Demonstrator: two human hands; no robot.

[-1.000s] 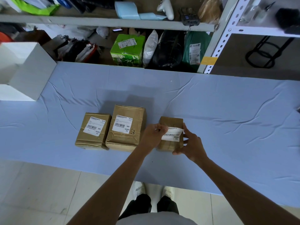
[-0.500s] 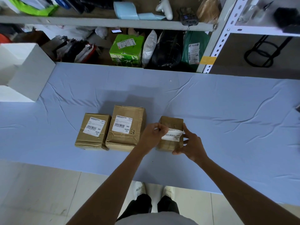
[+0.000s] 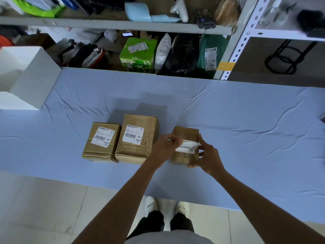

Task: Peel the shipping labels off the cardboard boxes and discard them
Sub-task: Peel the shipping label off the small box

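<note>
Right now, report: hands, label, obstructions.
Left hand pinches label, partly peeled. Right hand grips box. Nothing blocking.

- Wrinkled, pale-blue tabletop (image 3: 246, 120).
- Near its front edge, a row of cardboard boxes: left box (image 3: 98, 152), middle box (image 3: 151, 124), right box (image 3: 184, 133).
- White box (image 3: 35, 80) at the far left.

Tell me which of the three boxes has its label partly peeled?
The smallest, rightmost box; the left hand pinches its lifted label. The other two labels lie flat.

Matt creased cardboard boxes (image 3: 137, 138) – wrinkled cloth tablecover (image 3: 246, 120)
</note>
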